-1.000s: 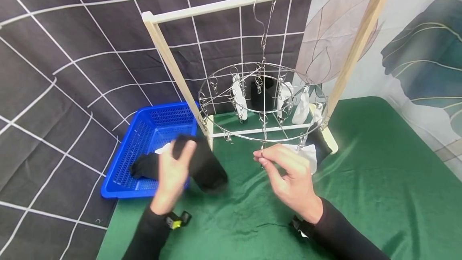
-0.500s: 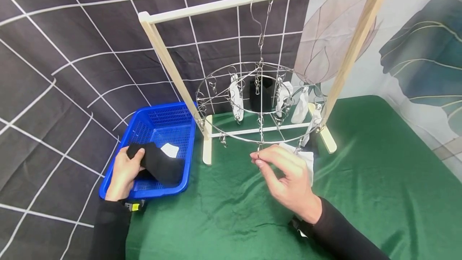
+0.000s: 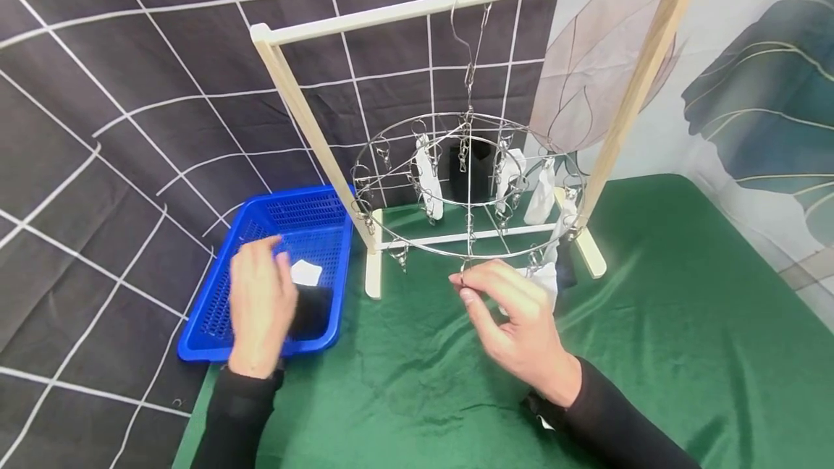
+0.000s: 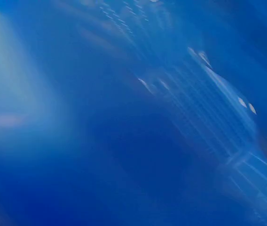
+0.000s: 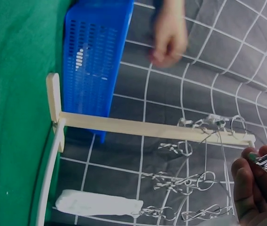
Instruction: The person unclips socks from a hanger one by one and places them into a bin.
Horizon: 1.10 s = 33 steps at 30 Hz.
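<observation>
My left hand (image 3: 259, 306), blurred, is above the blue basket (image 3: 184, 348) with nothing seen in its loosely bent fingers. A black sock (image 3: 311, 310) lies in the basket beside it, partly covered by the hand, and a small white piece of cloth (image 3: 306, 273) lies further back. With thumb and fingertips my right hand (image 3: 515, 310) pinches a metal clip (image 3: 462, 277) at the front of the round wire hanger (image 3: 430, 243). The right wrist view shows the pinched clip (image 5: 266, 161) close up. Only blurred blue basket wall (image 4: 147, 155) fills the left wrist view.
A wooden stand (image 3: 306, 118) carries the hanger by its hook. White socks (image 3: 428, 179) and a black cloth (image 3: 470, 172) hang from clips at the back and right. A green cloth (image 3: 404, 382) covers the table; a dark grid curtain (image 3: 163, 56) hangs behind.
My left hand carried the black cloth leftward into the basket and let go of it, then lifted off. My right hand stays pinching the clip.
</observation>
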### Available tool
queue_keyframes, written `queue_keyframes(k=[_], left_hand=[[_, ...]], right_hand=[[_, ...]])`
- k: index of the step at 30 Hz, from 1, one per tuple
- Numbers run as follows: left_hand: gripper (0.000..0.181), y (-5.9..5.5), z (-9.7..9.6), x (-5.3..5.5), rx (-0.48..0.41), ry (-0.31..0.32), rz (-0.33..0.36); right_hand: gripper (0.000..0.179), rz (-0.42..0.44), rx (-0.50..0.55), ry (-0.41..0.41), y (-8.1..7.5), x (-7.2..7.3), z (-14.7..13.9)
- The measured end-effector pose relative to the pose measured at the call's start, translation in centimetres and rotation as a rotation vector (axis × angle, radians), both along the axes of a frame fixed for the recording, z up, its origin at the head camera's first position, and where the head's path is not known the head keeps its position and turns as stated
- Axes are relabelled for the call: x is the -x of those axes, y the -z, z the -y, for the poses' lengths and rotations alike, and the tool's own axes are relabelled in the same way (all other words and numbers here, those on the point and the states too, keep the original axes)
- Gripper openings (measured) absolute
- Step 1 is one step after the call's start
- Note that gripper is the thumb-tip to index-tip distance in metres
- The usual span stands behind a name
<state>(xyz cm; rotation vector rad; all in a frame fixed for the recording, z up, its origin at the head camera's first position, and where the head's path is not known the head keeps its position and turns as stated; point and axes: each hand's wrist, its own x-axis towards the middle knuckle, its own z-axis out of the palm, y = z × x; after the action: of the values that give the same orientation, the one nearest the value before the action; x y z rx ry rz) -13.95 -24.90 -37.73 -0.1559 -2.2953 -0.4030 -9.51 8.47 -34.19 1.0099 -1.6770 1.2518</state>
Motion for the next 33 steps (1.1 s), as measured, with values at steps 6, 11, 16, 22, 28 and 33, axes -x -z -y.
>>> queue_keyframes(k=[6, 11, 16, 22, 28, 33], left_hand=[[0.023, -4.4, -9.0, -1.0, 0.158, 0.539, -0.342], [0.026, -6.3, -13.7, -1.5, 0.24, 0.69, -0.42], [0.023, -6.1, -14.9, -1.4, 0.242, 0.695, -0.431], [0.023, -5.9, -14.2, -0.7, 0.183, 0.714, -0.459], [0.024, -5.9, -13.3, -0.3, 0.119, 0.71, -0.436], [0.021, -5.7, -12.4, 0.2, 0.061, 0.744, -0.408]], right_hand=[[0.016, -0.021, -0.05, 0.048, 0.7, 0.3, 0.0], [0.021, -0.048, -0.114, 0.071, 1.5, 0.7, -0.2], [0.026, -0.069, -0.181, 0.099, 1.6, 0.7, -0.5], [0.027, -0.143, -0.156, 0.111, -0.1, 0.4, -1.4], [0.019, -0.316, -0.025, 0.188, -1.8, 1.6, -3.4], [0.018, -0.271, -0.076, 0.216, -1.8, 3.5, -7.3]])
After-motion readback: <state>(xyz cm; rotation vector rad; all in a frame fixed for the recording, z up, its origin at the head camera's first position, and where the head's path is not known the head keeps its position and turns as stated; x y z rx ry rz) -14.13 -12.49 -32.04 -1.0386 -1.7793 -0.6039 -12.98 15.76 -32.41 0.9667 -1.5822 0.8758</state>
